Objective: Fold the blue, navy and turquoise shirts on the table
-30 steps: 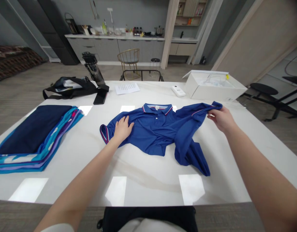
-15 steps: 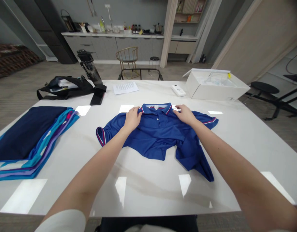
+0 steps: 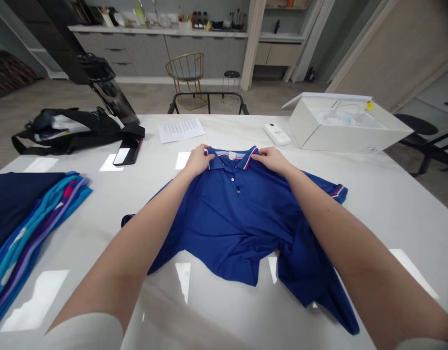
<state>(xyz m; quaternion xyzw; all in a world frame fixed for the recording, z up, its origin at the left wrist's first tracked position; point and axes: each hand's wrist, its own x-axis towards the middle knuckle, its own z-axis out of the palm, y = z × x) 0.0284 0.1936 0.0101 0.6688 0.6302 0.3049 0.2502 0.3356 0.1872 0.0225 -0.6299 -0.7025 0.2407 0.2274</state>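
A blue shirt point(image 3: 224, 209) lies front up on the white counter point(image 3: 209, 323), its collar point(image 3: 248, 158) at the far side and its hem toward the person. The left hand point(image 3: 199, 160) is pinched on one side of the collar, and the right hand point(image 3: 272, 159) is pinched on the other, thumbs nearest the middle. The buttons point(image 3: 232, 180) sit between them.

Matching grips, level with each other, suit this hold: an even, gentle pull would square the neck without stretching the trim. The upper front is fairly smooth, but the lower part is bunched, with a dip in the hem and a thick fold beneath the right forearm. Tugging at the collar alone would probably not free that fold; lifting the cloth a little and drawing it straight should work better than dragging it. The sleeve cuff point(image 3: 338, 191) on the right lies out flat, while the left one is mostly hidden by the forearm.

A stack of folded cloth point(image 3: 22, 204) lies to the left, apart from the shirt. The phone point(image 3: 127, 151), paper point(image 3: 181, 130) and open box point(image 3: 336, 127) rest farther back, leaving the shirt some room sideways.
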